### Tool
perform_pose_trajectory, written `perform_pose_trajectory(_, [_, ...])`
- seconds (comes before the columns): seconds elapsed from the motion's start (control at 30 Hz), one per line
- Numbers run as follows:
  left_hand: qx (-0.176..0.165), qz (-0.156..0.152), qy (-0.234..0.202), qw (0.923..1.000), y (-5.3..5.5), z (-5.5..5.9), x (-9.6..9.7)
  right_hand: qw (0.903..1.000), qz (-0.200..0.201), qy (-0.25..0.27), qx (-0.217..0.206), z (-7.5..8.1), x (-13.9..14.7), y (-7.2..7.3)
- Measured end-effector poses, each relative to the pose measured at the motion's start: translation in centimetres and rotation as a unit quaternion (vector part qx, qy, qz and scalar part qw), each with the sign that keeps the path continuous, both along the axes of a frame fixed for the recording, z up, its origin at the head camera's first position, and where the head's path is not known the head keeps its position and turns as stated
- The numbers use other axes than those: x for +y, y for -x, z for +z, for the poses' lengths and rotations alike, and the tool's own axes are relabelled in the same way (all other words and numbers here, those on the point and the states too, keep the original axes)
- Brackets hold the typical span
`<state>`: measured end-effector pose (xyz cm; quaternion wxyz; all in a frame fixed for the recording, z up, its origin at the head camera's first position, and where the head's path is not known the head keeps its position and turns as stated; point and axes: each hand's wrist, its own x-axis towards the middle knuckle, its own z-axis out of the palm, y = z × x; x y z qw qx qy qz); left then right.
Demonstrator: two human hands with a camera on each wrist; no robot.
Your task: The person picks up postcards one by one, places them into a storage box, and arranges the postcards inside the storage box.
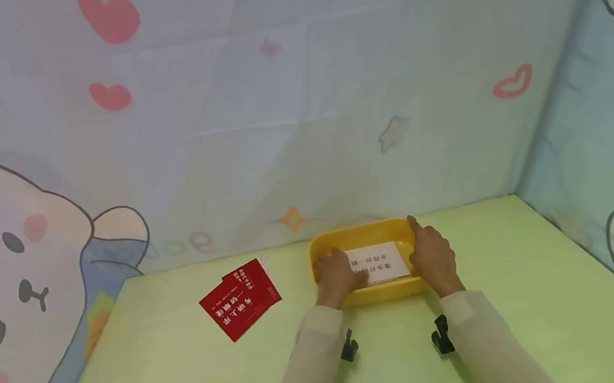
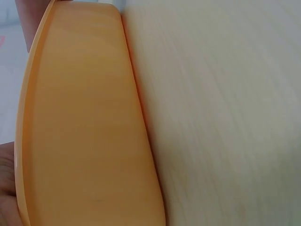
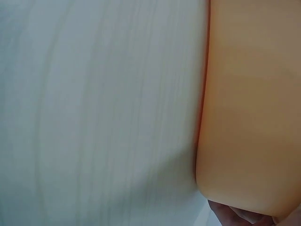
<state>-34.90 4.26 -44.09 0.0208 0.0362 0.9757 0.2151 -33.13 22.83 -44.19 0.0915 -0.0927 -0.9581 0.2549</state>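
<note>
A yellow plastic tray (image 1: 385, 294) sits on the table against the back, with a white card (image 1: 384, 259) bearing red print lying inside. My left hand (image 1: 338, 275) reaches over its near rim into the left part, and its thumb side overlaps the card's left edge. Whether those fingers pinch anything is hidden. At the tray's right end, my right hand (image 1: 434, 258) grips the wall, thumb up at the far corner. The left wrist view shows the tray's outer near wall (image 2: 89, 113); in the right wrist view, fingers (image 3: 235, 215) wrap round its end.
Red cards (image 1: 242, 301) with white lettering overlap on the table left of the tray. A printed cloth (image 1: 300, 123) hangs behind, meeting the table's back edge. Another cloth side (image 1: 610, 184) rises at the right. Dark clips (image 1: 442, 336) hang at both wrists.
</note>
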Motion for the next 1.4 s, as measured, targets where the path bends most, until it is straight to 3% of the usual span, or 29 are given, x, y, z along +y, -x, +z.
perform_pose_trajectory(0.23, [-0.010,-0.008,-0.013,0.9998,-0.4,0.8,0.0,0.9999,-0.009,-0.007,-0.003,0.4,-0.1,-0.1])
perform_pose_trajectory(0.4, [0.019,0.001,-0.008,0.9998,-0.7,1.0,0.0,0.9999,-0.006,-0.005,-0.014,0.3,-0.2,-0.2])
perform_pose_trajectory(0.53, [0.027,0.000,0.005,0.9996,-0.4,0.9,0.0,0.9999,-0.006,-0.004,-0.015,0.3,-0.2,-0.3])
perform_pose_trajectory(0.63, [0.054,-0.014,0.014,0.9983,0.0,0.9,-0.4,0.9999,-0.005,-0.002,-0.016,0.2,-0.4,-0.4])
perform_pose_trajectory(0.7, [0.090,-0.035,0.020,0.9951,0.1,0.9,-0.9,0.9999,-0.004,-0.001,-0.016,0.3,-0.5,-0.3])
perform_pose_trajectory(0.8, [0.133,-0.061,-0.009,0.9891,0.1,1.2,-1.7,0.9998,-0.002,0.002,-0.021,0.4,-0.4,-0.2])
perform_pose_trajectory(0.9, [0.134,-0.074,-0.057,0.9866,0.2,1.8,-2.3,0.9998,-0.003,0.001,-0.021,0.4,-0.3,-0.2])
perform_pose_trajectory(1.03, [0.117,-0.069,-0.092,0.9864,0.3,2.4,-3.0,0.9996,-0.008,-0.004,-0.027,0.3,-0.2,-0.1])
perform_pose_trajectory(1.27, [0.138,-0.054,-0.093,0.9846,0.7,2.8,-4.4,0.9995,-0.006,-0.006,-0.030,0.3,-0.2,0.2])
perform_pose_trajectory(1.4, [0.147,-0.046,-0.116,0.9812,1.0,2.7,-5.6,0.9995,-0.006,-0.007,-0.029,0.1,-0.3,0.2])
